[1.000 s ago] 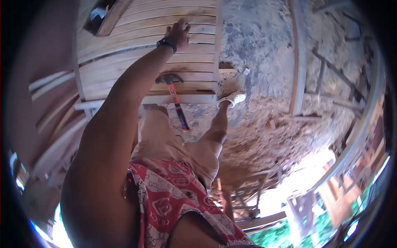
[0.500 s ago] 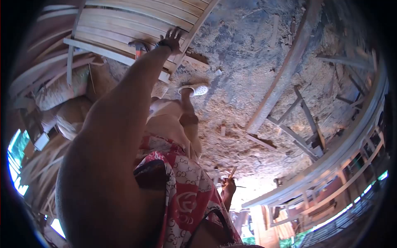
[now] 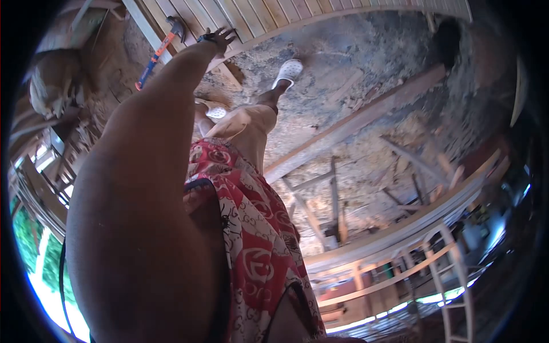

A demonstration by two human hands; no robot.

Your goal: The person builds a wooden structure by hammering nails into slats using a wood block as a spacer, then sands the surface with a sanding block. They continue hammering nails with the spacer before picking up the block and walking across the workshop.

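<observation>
While on slatted panel (image 3: 286, 11), fingers (image 3: 227, 34) apart.

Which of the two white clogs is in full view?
The clog on the outstretched leg, out on the dirt; the other clog sits partly hidden behind the bent leg.

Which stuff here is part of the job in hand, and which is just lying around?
In hand: left hand, fingers spread, on the slatted panel; hammer right beside it.
Lying about: long plank and wood frame on the dirt.
</observation>
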